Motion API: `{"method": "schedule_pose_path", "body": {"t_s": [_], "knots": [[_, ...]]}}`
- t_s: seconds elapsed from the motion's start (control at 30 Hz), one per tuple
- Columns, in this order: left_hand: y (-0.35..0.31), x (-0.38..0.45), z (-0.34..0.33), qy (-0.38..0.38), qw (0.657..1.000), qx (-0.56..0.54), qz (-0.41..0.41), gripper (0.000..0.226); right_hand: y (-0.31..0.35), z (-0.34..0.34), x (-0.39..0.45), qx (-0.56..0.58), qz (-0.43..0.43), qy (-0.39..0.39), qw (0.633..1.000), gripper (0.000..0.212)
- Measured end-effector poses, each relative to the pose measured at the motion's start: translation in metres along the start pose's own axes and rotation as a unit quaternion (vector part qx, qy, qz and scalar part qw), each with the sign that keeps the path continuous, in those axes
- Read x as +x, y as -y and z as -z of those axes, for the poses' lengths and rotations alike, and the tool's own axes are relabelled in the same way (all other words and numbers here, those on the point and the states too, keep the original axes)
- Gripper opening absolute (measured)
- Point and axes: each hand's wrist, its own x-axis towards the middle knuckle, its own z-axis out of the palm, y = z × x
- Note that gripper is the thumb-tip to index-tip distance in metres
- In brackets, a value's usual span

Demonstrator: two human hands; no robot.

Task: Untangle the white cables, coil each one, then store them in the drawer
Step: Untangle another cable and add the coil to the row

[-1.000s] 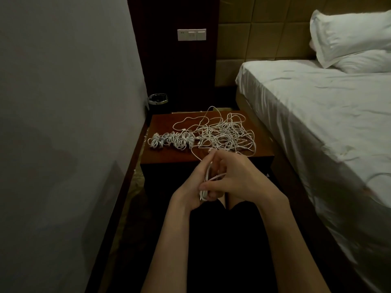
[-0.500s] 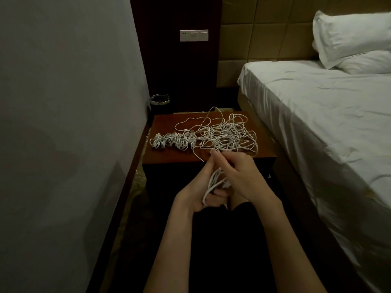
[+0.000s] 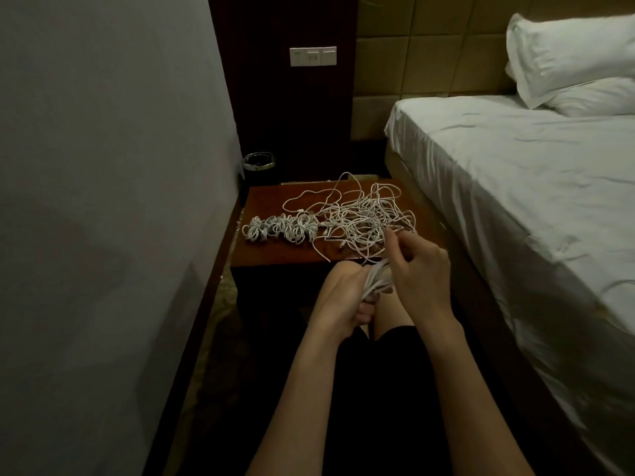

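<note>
The left hand (image 3: pixel 338 297) curls round a half-wound coil (image 3: pixel 376 278) of thin, smooth white cable, just in front of the polished reddish-brown wooden nightstand (image 3: pixel 275 255). The right hand (image 3: pixel 417 266) pinches a strand between thumb and fingertips above it. On the nightstand a loose, looping tangle of white cables (image 3: pixel 360 218) sprawls to the right, beside a row of tight coiled bundles (image 3: pixel 280 230). A wrinkled white bed sheet (image 3: pixel 515 187) lies at the right.

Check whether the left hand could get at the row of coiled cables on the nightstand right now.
Probably not yet: the left hand grips a half-wound coil. The path itself looks free, as the coiled cables lie uncovered left of the tangle.
</note>
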Motion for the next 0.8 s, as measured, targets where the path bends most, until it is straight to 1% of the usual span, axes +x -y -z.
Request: {"method": "schedule_pose_path", "body": {"t_s": [0.1,0.13,0.17,0.23,0.3,0.37,0.43,0.53,0.6,0.67,0.73,0.8], "knots": [[-0.002,0.001,0.010,-0.070,0.996,0.019,-0.050,0.035,-0.002,0.005,0.002,0.030,-0.044,0.036,0.998,0.031],[-0.003,0.001,0.014,-0.096,0.993,0.028,-0.065,0.033,-0.003,0.007,0.004,0.013,-0.058,0.065,0.996,0.035],[-0.004,0.003,0.019,-0.126,0.988,0.048,-0.079,0.032,-0.003,0.009,0.004,-0.018,-0.073,0.105,0.992,0.043],[-0.003,0.005,0.030,-0.184,0.971,0.105,-0.108,0.031,0.002,0.014,0.006,-0.061,-0.110,0.195,0.973,0.057],[-0.001,0.006,0.038,-0.225,0.952,0.152,-0.141,0.036,0.012,0.019,0.008,-0.020,-0.127,0.271,0.954,0.057],[0.000,0.006,0.042,-0.242,0.937,0.192,-0.164,0.041,0.020,0.023,0.011,0.069,-0.108,0.316,0.940,0.047],[-0.002,0.005,0.043,-0.231,0.928,0.232,-0.176,0.041,0.023,0.024,0.012,0.123,-0.068,0.316,0.938,0.038],[-0.008,0.001,0.041,-0.158,0.928,0.277,-0.191,0.039,0.018,0.023,0.011,0.150,-0.046,0.258,0.953,0.032],[-0.013,-0.005,0.036,-0.088,0.943,0.257,-0.190,0.041,0.015,0.023,0.013,0.166,-0.051,0.228,0.958,0.029],[-0.020,-0.012,0.031,-0.035,0.956,0.215,-0.199,0.042,0.013,0.024,0.014,0.223,-0.077,0.222,0.946,0.025],[-0.028,-0.019,0.027,-0.019,0.962,0.165,-0.216,0.040,0.012,0.023,0.013,0.290,-0.122,0.221,0.923,0.023],[-0.036,-0.025,0.026,-0.055,0.959,0.140,-0.239,0.042,0.013,0.019,0.011,0.297,-0.155,0.224,0.915,0.022]]}}
